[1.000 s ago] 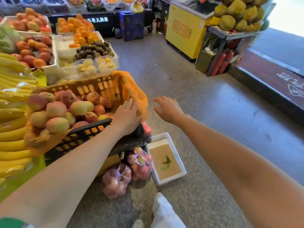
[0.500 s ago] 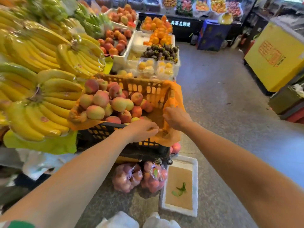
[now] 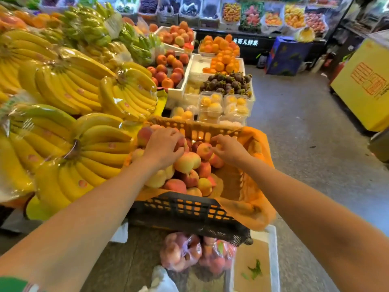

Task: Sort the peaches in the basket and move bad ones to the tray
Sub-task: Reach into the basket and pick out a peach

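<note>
Curls left hand (image 3: 163, 147) round red peach (image 3: 181, 142) at 11 o'clock in basket (image 3: 189, 207), rests loosely bent right hand (image 3: 229, 151) on pink peach (image 3: 204, 151) at 1 o'clock, feeling for faults, with tray (image 3: 273, 249) at 5 o'clock for rejects

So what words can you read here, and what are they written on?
"哥儿鲜果": white characters on the dark counter front at the back; the character before them is unclear.
Red seal-style characters on the yellow cabinet: too stylised and blurred to read.
Round stickers on the bananas: too small to read.
</note>
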### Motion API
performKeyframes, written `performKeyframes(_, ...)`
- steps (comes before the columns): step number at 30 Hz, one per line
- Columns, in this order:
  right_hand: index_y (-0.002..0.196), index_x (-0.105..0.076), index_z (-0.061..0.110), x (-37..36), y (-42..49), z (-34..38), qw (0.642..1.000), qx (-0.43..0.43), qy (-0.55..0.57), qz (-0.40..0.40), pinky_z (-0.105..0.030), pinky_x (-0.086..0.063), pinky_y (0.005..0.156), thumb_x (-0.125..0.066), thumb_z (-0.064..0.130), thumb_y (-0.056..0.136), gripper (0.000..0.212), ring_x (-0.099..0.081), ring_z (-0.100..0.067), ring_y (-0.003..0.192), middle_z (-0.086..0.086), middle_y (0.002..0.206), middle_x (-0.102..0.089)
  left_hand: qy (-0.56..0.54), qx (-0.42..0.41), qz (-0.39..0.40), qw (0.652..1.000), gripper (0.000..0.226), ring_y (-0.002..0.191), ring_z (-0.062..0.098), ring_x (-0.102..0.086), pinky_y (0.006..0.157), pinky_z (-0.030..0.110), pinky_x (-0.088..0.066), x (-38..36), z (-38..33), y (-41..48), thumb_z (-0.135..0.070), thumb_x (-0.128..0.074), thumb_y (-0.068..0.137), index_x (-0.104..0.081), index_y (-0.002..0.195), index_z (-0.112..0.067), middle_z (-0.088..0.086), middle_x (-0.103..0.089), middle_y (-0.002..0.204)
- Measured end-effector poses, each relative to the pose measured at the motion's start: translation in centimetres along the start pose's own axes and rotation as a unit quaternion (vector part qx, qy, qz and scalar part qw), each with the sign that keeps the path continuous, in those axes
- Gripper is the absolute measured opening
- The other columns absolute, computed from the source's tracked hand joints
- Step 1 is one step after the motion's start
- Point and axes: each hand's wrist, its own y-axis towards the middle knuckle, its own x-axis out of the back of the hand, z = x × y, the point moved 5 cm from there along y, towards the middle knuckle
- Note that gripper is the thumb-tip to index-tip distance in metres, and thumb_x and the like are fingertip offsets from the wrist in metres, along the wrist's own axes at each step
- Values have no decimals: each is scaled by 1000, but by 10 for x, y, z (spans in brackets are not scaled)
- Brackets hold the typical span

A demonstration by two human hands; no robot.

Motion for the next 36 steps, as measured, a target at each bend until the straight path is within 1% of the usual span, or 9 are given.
performKeyframes(2,138,-47,17,-8,12,-2,999,-33,2,12,-36,-45,99,-55,32,95,46,-50,-24,123,-8,138,-50,3,-4,56,998,54,133,24,-40,108,40,-30,-10,16,15,-43,-56,88,-47,138,-23,4,-45,144)
performKeyframes(5,143,-40,13,-21,22,-4,997,-63,12,42,-33,-40,100,-62,24,90,58,-46,-27,128,-11,144,-44,-5,-36,106,994,63,136,24,-36,109,41,-30,-24,31,33,-47,-56,88,-38,144,-25,5,-40,148)
performKeyframes(11,147,-33,21,-59,45,-14,989,-111,36,89,-32,-41,101,-74,21,81,78,-44,-26,129,-9,144,-41,-80,-57,167,981,65,127,24,-45,98,38,-43,-42,47,52,-48,-62,84,-40,142,-28,3,-42,144)
performKeyframes(16,148,-27,22,-74,61,-18,989,-114,28,89,-33,-42,98,-75,19,78,85,-47,-28,125,-12,138,-43,-128,-59,187,972,68,121,22,-50,98,39,-44,-48,55,64,-45,-71,78,-45,138,-26,2,-49,138)
performKeyframes(24,133,-42,22,-67,66,-25,995,-78,15,58,-26,-41,77,-78,33,73,71,-53,-25,106,-8,119,-49,-134,-52,206,968,69,120,22,-51,97,39,-44,-49,57,70,-49,-71,77,-48,136,-23,2,-51,137)
performKeyframes(28,126,-47,23,-36,58,-31,990,-62,123,23,-27,-47,80,-79,39,71,66,-54,-17,102,1,114,-55,-134,-30,204,969,61,114,21,-54,94,40,-46,-42,50,75,-52,-66,80,-53,132,-24,2,-57,128)
performKeyframes(32,117,-53,17,-11,41,-39,969,-82,229,41,-34,-53,81,-70,49,81,51,-59,-14,92,1,102,-60,-201,-18,135,970,44,99,17,-60,87,37,-50,-31,21,83,-44,-64,85,-60,124,-23,1,-64,115)
performKeyframes(34,105,-59,10,-3,30,-44,959,-84,268,24,-40,-50,74,-63,63,79,59,-59,-17,83,-7,93,-62,-264,-29,153,952,50,97,14,-61,85,33,-50,-30,-3,83,-45,-68,83,-55,128,-26,-2,-63,115)
performKeyframes(36,96,-63,16,3,20,-49,953,-87,290,10,-38,-48,70,-58,68,79,55,-59,-17,79,-6,87,-63,-296,-51,204,932,66,103,13,-59,89,30,-48,-35,-29,80,-48,-73,78,-47,136,-31,-6,-58,119)
